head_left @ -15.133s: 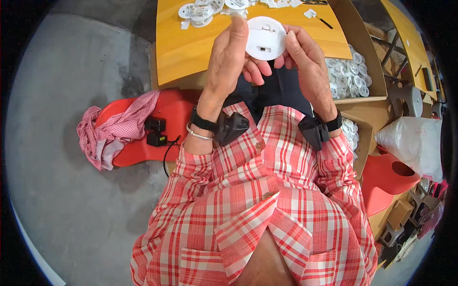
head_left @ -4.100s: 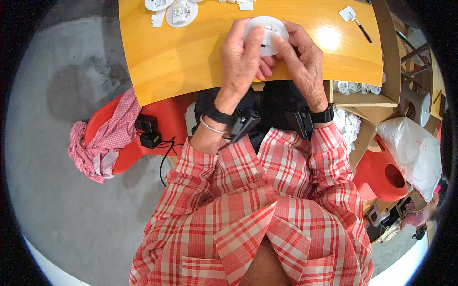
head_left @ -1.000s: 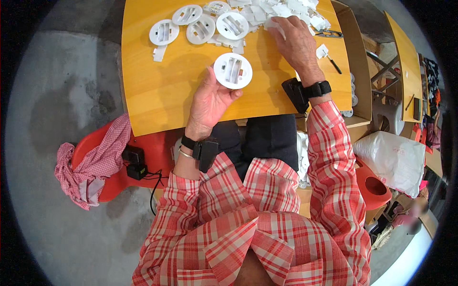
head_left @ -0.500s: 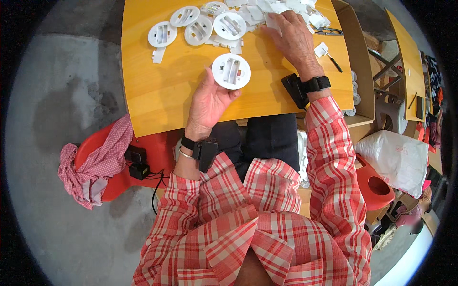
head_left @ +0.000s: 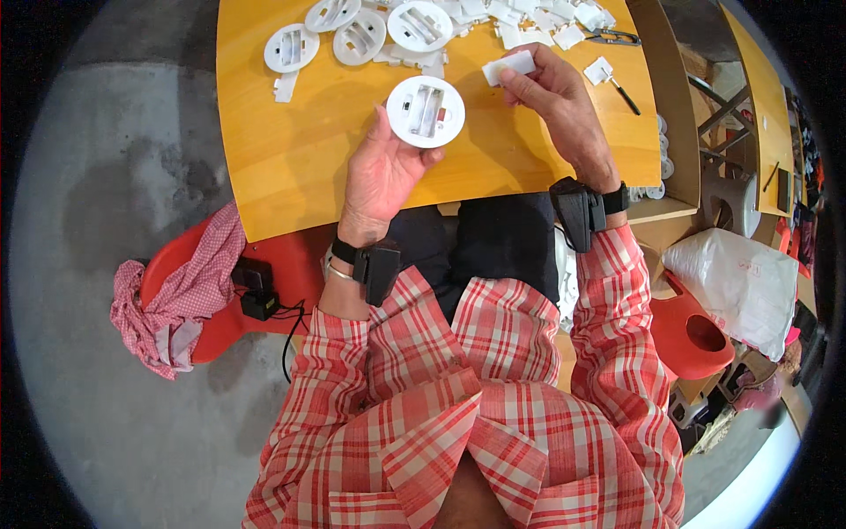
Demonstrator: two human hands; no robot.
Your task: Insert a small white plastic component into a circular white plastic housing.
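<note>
My left hand [head_left: 384,168] grips a round white plastic housing [head_left: 410,128] by its lower edge, above the near part of the yellow table [head_left: 308,167]. The open battery slot on the housing's face points up. To the right, my right hand [head_left: 555,97] pinches a small flat white plastic cover [head_left: 509,69] between thumb and fingers, apart from the housing. Beyond my hands lie several more round white housings [head_left: 291,48] and a heap of loose white covers [head_left: 529,18].
Black-handled snips [head_left: 614,37] and a black-handled tool [head_left: 626,98] with a white piece at its end lie at the table's right. A cardboard box [head_left: 679,106] holding white round parts stands beside the table. A red chair [head_left: 216,331] with a checked cloth is at the left.
My right hand has drawn back from the heap of covers toward me, and a white cover now shows in its fingers. The housing in my left hand has barely shifted.
</note>
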